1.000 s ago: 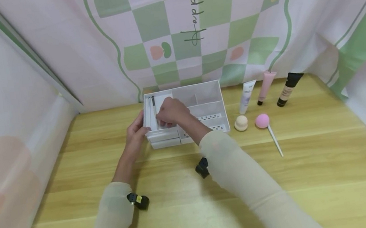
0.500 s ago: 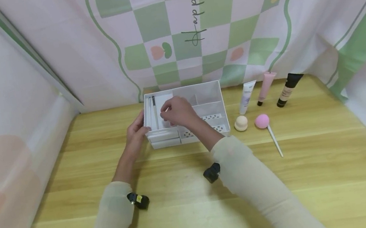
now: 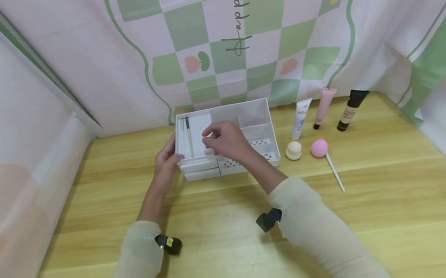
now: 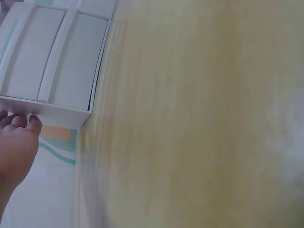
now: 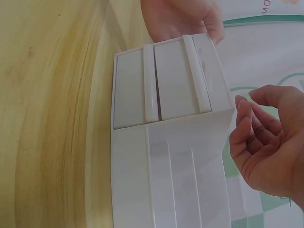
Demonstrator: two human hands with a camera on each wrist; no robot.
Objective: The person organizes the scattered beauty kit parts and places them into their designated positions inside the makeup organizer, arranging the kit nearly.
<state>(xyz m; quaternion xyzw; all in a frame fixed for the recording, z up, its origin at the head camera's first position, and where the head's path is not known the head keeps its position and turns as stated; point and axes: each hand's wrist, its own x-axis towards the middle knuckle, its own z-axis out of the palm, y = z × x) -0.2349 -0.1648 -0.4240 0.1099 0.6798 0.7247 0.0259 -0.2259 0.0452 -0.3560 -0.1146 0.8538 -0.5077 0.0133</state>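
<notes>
A white makeup organizer (image 3: 253, 108) with drawers and open compartments stands at the back middle of the table. In its upper left tray lie two slim brushes side by side: a pale one (image 3: 183, 137) and a dark-tipped one (image 3: 190, 139). My left hand (image 3: 164, 160) holds the organizer's left side, its thumb at the front corner of the rim. My right hand (image 3: 228, 142) hovers over the middle of the organizer with loosely curled fingers. Nothing lies between them in the right wrist view. The two front drawers (image 5: 178, 80) are closed.
Right of the organizer are a cream sponge (image 3: 293, 151) and a pink ball-headed stick (image 3: 319, 148) with a white handle. Behind them stand a white tube (image 3: 301, 118), a pink tube (image 3: 324, 107) and a black-capped beige tube (image 3: 349, 114). A patterned curtain (image 3: 223, 23) hangs at the table's back edge.
My right hand has let go of the dark-tipped brush and moved right, away from the tray. The brush stays in the tray. My left hand has stayed on the organizer's side.
</notes>
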